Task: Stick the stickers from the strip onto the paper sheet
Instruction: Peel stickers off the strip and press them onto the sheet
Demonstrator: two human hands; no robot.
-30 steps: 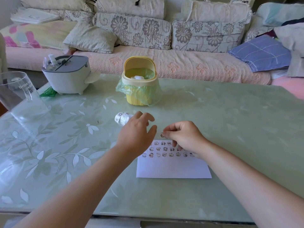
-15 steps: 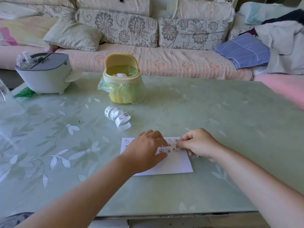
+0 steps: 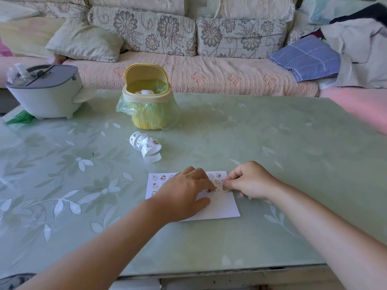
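Hands (image 3: 184,193) (image 3: 249,181) on paper sheet (image 3: 219,208), strip (image 3: 146,146) beyond

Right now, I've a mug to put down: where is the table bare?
Bare: the table right of the yellow bin and paper sheet. Crowded: far left, with grey container, bin, sticker strip; left hand presses the sheet, right hand pinches a sticker.

A home living room, probably: floral sofa (image 3: 159,36), cushions (image 3: 85,43), glass-topped table (image 3: 272,143).
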